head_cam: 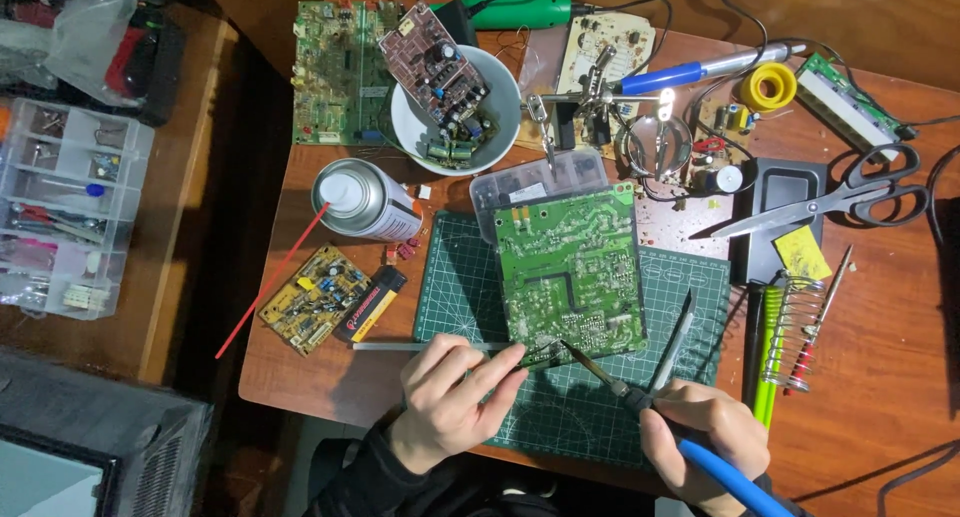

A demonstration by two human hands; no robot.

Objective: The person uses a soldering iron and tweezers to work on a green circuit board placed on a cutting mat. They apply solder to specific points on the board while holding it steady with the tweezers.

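A green circuit board (570, 267) lies solder side up on a dark green cutting mat (690, 287). My left hand (445, 397) rests at the board's near edge, fingers pinched on a thin strand of solder wire (528, 354). My right hand (700, 432) grips a blue-handled soldering iron (640, 397); its tip touches the board's near edge beside the left fingertips. Tweezers (675, 342) lie on the mat just right of the board.
A spray can (365, 199), a yellow circuit board (315, 297) and a lighter (370, 304) lie left of the mat. A white bowl (500, 127) of parts, helping-hands magnifier (655, 137), scissors (830, 202) and iron stand (795, 327) lie behind and right. Parts organiser (65, 207) at far left.
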